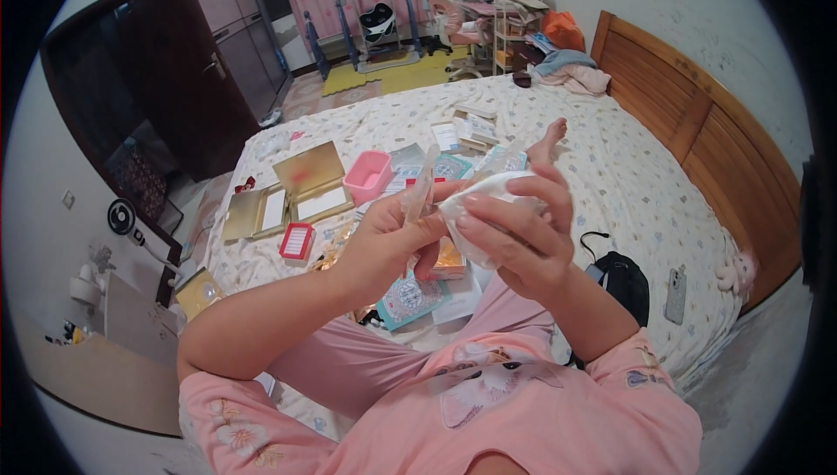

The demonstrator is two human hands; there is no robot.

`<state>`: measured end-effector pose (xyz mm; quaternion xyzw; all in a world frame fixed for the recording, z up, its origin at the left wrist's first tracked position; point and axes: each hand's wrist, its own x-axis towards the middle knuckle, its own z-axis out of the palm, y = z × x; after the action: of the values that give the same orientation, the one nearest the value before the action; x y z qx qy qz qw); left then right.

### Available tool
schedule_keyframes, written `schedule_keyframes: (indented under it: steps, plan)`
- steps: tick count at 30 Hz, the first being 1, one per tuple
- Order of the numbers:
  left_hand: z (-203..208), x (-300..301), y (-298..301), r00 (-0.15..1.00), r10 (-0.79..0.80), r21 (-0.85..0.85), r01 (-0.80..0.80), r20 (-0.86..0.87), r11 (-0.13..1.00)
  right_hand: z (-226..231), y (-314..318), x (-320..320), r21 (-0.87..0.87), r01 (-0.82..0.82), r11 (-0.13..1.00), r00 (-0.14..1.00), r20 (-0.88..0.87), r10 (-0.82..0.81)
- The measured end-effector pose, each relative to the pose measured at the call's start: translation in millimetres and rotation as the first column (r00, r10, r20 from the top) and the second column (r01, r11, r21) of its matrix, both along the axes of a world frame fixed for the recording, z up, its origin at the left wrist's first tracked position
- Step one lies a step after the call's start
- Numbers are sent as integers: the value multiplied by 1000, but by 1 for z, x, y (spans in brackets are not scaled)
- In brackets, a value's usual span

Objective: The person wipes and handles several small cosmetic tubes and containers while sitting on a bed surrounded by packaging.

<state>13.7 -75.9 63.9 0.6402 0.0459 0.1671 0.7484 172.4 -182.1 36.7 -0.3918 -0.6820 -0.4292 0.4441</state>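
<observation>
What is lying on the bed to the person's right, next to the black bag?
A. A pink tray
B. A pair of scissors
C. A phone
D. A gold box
C. A phone lies flat on the sheet just right of the black bag; the pink tray and gold box sit on the other side, left of the hands, and no scissors show.
</observation>
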Motion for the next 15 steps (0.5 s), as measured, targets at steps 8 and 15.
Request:
schedule_keyframes:
  steps: [8, 15]
  plan:
    - [1, 1, 3, 999, 41, 27, -41, -17, 999, -2, 20, 11, 50, 6, 999, 1000, -24, -5]
    - [0, 3, 3, 998, 64, -4, -65, -16, 998, 5, 31, 34, 92, 67, 994, 987, -154, -53]
